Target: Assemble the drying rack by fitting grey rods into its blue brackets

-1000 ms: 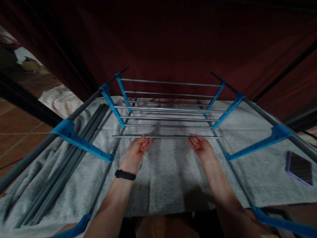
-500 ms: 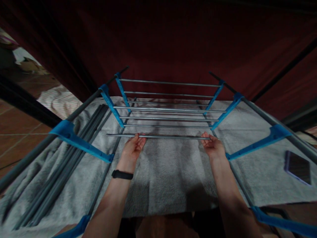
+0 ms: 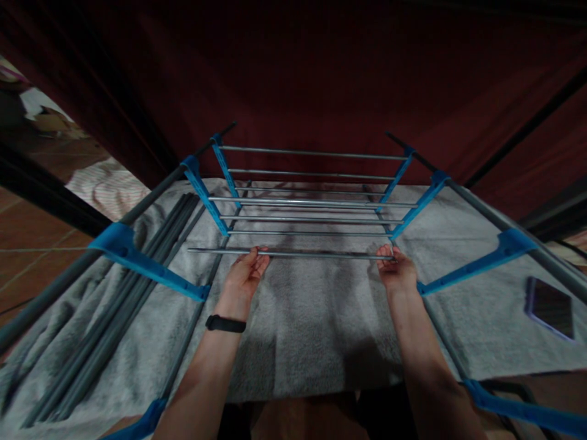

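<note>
A thin grey metal rod (image 3: 321, 254) lies crosswise in both my hands, inside a rack frame. My left hand (image 3: 250, 266) pinches it left of its middle, and a length sticks out past that hand. My right hand (image 3: 395, 266) has its fingers round the right end. Beyond the rod, several similar rods (image 3: 316, 202) span between blue plastic brackets (image 3: 205, 198) on both sides. Nearer to me, a left blue bracket (image 3: 149, 263) and a right blue bracket (image 3: 479, 263) have no rod between them. Grey side tubes (image 3: 156, 195) run through the brackets.
Several loose grey tubes (image 3: 119, 311) lie on the grey blanket (image 3: 316, 342) at the left. A phone (image 3: 550, 307) rests on the blanket at the right. Dark red fabric (image 3: 312, 79) hangs behind the rack. Tiled floor (image 3: 27, 226) shows at the far left.
The rod has slid a little to the left, so more of it sticks out past my left hand. My right hand now sits at its right end.
</note>
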The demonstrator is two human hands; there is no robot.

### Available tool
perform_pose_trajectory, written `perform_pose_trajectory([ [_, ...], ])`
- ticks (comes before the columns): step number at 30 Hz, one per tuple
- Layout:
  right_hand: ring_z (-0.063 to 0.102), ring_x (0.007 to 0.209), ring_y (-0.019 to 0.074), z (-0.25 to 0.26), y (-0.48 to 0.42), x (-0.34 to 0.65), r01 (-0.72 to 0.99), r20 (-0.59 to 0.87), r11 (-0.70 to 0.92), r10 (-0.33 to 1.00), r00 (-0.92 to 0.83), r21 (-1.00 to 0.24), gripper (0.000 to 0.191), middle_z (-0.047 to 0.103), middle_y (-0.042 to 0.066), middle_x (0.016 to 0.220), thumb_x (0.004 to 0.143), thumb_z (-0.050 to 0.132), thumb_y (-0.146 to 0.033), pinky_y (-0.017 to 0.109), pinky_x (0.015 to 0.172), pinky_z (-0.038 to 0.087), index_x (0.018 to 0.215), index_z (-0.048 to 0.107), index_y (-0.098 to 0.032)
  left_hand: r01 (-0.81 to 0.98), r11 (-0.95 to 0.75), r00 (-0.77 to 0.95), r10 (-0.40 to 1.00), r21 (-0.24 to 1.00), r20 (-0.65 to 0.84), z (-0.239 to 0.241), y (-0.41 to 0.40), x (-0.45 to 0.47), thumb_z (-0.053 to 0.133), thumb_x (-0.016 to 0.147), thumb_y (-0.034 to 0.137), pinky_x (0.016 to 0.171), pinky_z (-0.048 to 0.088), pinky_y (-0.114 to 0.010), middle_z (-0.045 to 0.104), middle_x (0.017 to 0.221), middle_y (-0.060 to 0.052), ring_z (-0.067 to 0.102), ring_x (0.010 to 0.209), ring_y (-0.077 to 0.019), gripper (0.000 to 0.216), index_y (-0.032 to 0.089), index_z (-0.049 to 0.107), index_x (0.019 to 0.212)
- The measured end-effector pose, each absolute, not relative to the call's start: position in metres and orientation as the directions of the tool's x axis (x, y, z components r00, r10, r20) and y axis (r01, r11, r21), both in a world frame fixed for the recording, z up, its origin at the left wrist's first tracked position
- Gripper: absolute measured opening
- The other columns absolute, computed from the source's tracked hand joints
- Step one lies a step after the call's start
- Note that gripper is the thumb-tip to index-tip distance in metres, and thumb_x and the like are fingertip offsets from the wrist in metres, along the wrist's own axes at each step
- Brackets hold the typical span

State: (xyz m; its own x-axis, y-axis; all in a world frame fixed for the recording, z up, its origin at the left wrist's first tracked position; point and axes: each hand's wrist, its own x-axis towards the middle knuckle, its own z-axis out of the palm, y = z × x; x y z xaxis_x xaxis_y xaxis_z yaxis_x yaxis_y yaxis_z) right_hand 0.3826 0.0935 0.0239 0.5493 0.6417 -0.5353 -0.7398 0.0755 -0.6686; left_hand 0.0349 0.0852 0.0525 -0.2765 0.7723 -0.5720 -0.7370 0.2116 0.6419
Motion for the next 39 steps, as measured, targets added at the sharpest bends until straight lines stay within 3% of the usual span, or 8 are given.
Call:
perform_pose_trajectory([
  [7,0.07,0.07,0.0065,0.028,0.095,0.375,-0.783,-0.61,0.016,0.618,0.496,-0.622,0.025,0.069,-0.003,0.083,0.092,0.039,-0.004,0.019,0.067,0.063,0.093,0.055,-0.023,-0.704,0.245,-0.25,0.793,0.667,-0.556,0.048,0.084,0.041,0.056,0.097,0.0,0.07,0.064,-0.023,0.075,0.076,-0.007,0.071,0.064,-0.0107,0.024,0.012,0.065,0.077],
  [18,0.068,0.066,0.007,0.031,0.094,0.356,-0.774,-0.617,-0.062,0.645,0.451,-0.63,0.022,0.068,-0.002,0.078,0.095,0.041,-0.005,0.02,0.065,0.063,0.09,0.055,-0.021,-0.672,0.27,-0.197,0.832,0.69,-0.518,0.044,0.084,0.042,0.062,0.091,-0.003,0.07,0.063,-0.024,0.078,0.08,-0.009,0.074,0.067,-0.0139,0.019,0.01,0.068,0.078],
  [24,0.068,0.063,0.0076,0.028,0.094,0.35,-0.759,-0.597,-0.099,0.686,0.417,-0.644,0.025,0.069,-0.002,0.078,0.096,0.04,-0.002,0.02,0.064,0.063,0.091,0.057,-0.02,-0.683,0.269,-0.186,0.835,0.679,-0.518,0.038,0.084,0.042,0.063,0.088,-0.004,0.078,0.064,-0.027,0.079,0.082,-0.01,0.077,0.076,-0.0169,0.019,0.011,0.07,0.079],
  [31,0.068,0.064,0.0063,0.018,0.094,0.357,-0.716,-0.504,-0.005,0.714,0.487,-0.698,0.017,0.071,-0.004,0.078,0.097,0.052,-0.005,0.019,0.069,0.062,0.091,0.057,-0.021,-0.682,0.282,-0.184,0.827,0.675,-0.531,0.039,0.084,0.044,0.062,0.09,-0.003,0.072,0.064,-0.026,0.078,0.081,-0.01,0.076,0.072,-0.0168,0.018,0.01,0.07,0.08],
  [39,0.066,0.061,0.0047,0.013,0.093,0.369,-0.718,-0.497,0.032,0.7,0.513,-0.696,0.018,0.069,-0.007,0.075,0.094,0.056,-0.005,0.018,0.066,0.062,0.087,0.059,-0.021,-0.703,0.263,-0.226,0.798,0.66,-0.559,0.048,0.085,0.04,0.052,0.096,-0.002,0.065,0.063,-0.023,0.073,0.073,-0.008,0.071,0.063,-0.0132,0.028,0.011,0.067,0.077],
])
